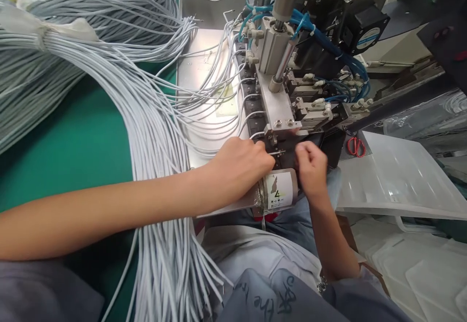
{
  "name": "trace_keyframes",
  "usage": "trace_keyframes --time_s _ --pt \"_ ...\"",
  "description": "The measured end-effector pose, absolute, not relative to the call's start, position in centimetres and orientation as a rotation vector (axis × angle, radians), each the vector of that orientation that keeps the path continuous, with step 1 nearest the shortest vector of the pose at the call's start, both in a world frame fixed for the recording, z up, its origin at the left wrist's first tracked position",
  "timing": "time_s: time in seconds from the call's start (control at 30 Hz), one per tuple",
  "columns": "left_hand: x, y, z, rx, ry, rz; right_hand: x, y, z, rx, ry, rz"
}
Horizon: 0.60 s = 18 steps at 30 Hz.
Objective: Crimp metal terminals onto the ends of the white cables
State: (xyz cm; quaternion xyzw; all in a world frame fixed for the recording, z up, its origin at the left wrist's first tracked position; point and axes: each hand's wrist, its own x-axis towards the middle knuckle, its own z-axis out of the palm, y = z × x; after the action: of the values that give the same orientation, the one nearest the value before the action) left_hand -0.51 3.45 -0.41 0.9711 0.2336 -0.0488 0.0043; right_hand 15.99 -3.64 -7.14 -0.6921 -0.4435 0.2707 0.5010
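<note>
**Clerk:** Item one, the workpiece?

**Operator:** Single light-grey cable [276,153], thin tip showing past the knuckles, just off the near end of the steel bar [279,110]. Whether it touches the fixture, I cannot tell.

**Clerk:** Item two, left hand [248,164]?

**Operator:** Mine on the cable side: palm down, forearm laid across the cable bundle [146,117], fingers curled in and, as far as I can judge, clamped on that cable; the fingertips are hidden.

**Clerk:** Item three, right hand [311,166]?

**Operator:** Forearm raised steeply from below, fist loosely formed beside the labelled bar end [280,189]. Fingers folded together, thumb against them; anything pinched inside, I cannot tell.

**Clerk:** Handling notes?

**Operator:** My judgement: grip close behind the tip so it stays straight; line it up with the row of black clamp blocks [255,123]; let the bundle lie slack, without tugging; hold both sets of fingertips clear of the pneumatic cylinder [272,44].
</note>
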Motion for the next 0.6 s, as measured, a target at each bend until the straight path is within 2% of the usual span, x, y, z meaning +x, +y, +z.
trace_keyframes --time_s 0.07,0.13,0.23,0.37,0.6 --pt "-0.6 3.5 -0.5 3.026 0.815 -0.137 14.3 -6.0 -6.1 -1.641 -0.970 0.410" --pt "-0.6 3.5 -0.5 2.997 0.918 -0.151 11.7 -8.4 -5.4 -1.566 -1.023 0.331" --pt "-0.4 3.6 -0.4 2.959 0.991 -0.158 7.4 -10.6 -5.6 -1.430 -1.404 0.579" --pt "-0.2 3.8 -0.7 2.923 0.977 -0.079 2.8 -10.3 -6.9 -1.363 -1.476 1.002" --pt "-0.3 4.5 -1.3 2.932 0.927 0.053 0.8 -8.8 -6.5 -1.437 -1.458 1.157"
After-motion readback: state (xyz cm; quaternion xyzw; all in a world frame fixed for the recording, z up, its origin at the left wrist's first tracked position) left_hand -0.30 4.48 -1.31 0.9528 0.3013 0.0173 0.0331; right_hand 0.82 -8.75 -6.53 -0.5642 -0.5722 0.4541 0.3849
